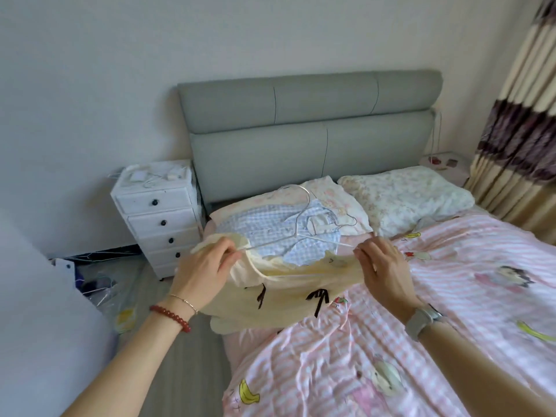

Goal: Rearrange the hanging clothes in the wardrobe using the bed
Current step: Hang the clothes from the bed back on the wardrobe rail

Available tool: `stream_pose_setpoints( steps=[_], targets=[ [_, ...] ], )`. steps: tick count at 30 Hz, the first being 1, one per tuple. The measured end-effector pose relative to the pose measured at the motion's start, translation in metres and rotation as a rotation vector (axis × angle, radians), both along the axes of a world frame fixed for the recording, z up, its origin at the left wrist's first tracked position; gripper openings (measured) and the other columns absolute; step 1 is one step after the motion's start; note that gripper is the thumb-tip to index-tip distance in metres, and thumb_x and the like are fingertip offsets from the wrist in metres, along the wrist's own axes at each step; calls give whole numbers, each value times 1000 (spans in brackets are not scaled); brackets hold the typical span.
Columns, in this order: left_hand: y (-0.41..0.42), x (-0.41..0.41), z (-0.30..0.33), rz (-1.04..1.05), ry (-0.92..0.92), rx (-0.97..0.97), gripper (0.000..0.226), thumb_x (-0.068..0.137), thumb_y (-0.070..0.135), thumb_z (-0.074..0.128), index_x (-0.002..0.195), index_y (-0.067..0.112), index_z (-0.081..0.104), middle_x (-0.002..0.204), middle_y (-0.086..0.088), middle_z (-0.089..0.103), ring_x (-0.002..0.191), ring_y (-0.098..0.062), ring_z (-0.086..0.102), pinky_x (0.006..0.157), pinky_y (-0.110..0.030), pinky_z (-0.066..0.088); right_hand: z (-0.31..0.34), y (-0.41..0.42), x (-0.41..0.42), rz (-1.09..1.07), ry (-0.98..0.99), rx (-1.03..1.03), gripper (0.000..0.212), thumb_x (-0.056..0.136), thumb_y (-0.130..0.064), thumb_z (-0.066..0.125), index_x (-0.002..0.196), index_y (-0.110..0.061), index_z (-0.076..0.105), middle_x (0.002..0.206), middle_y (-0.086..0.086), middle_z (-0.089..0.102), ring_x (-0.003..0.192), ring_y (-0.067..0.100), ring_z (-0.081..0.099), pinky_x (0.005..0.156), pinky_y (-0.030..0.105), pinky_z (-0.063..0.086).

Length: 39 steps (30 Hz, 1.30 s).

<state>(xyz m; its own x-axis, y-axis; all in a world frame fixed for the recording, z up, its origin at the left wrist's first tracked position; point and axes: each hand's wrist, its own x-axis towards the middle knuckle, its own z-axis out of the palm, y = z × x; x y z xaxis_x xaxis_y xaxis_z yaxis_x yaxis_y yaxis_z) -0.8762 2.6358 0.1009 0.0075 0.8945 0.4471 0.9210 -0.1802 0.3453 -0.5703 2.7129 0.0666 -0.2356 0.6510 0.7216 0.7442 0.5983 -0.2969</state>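
A pale yellow garment (285,293) with black markings hangs over the near left corner of the bed (451,266). My left hand (204,266) pinches its left shoulder together with one end of a white wire hanger (296,233). My right hand (382,266) pinches the garment's right shoulder near the hanger's other end. Behind it a blue checked shirt (264,230) lies on a pillow with another white hanger (301,191) on top of it.
A grey headboard (301,130) stands behind two floral pillows (406,197). A white chest of drawers (156,218) stands left of the bed, with loose hangers and a bag (102,287) on the floor beside it. A striped curtain (517,115) hangs at right.
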Motion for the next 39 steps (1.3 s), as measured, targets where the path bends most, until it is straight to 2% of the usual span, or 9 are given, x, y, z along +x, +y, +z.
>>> stream_pose_setpoints(
  steps=[2,7,13,16,22,28,31,35,39],
  targets=[
    [-50,15,7,39,-11,13,31,94,41,44,94,15,61,73,6,64,58,-16,54,46,-24,36,4,-31,0,-25,62,-36,30,90,-25,41,78,-6,61,81,9,58,75,22,49,65,36,41],
    [-151,26,35,141,-25,-20,29,95,39,42,94,19,63,50,16,42,48,-9,44,44,-22,31,18,-99,-14,-42,109,-41,34,89,-29,42,83,-5,64,94,11,61,89,19,42,75,33,28],
    [-259,13,35,213,-141,-208,22,96,32,42,90,18,58,51,7,48,49,-8,45,48,-21,31,5,-168,-50,86,107,-89,34,90,-29,40,84,-6,63,86,10,60,84,20,45,76,30,26],
    [-319,4,28,172,-270,-286,18,94,39,42,94,29,58,55,22,52,50,-4,46,50,-22,31,-6,-206,-75,157,78,-54,31,89,-24,40,82,-4,62,84,12,60,82,19,41,75,31,26],
    [-441,-16,-1,267,-429,-356,47,83,56,40,81,15,62,59,-3,50,54,-8,41,58,-31,37,-34,-288,-127,390,-34,-45,10,90,-19,42,86,-15,50,82,10,59,81,21,42,77,36,29],
    [-569,-55,-23,686,-245,-247,43,86,51,35,84,17,62,70,-3,61,68,-26,55,58,-31,34,-44,-397,-185,645,-202,-141,29,92,-28,39,75,-11,55,70,8,55,71,22,43,64,34,29],
    [-633,-70,-22,795,-81,-55,49,84,42,30,78,8,65,67,-5,64,59,-28,59,51,-24,29,-40,-452,-215,848,-225,-261,37,96,-41,32,87,-16,57,75,5,58,74,17,45,66,29,32],
    [-716,-80,-16,974,27,4,36,87,29,37,71,11,64,64,-3,64,56,-24,60,58,-29,21,-28,-508,-252,1026,-319,-420,50,90,-47,31,110,-13,61,100,3,64,92,18,57,75,30,44],
    [-799,-81,-16,1229,55,46,39,86,30,34,78,10,67,80,-7,66,71,-24,64,69,-28,22,-13,-564,-296,1255,-426,-336,56,92,-51,24,91,-15,67,88,-4,68,80,19,64,64,25,48]
  ],
)
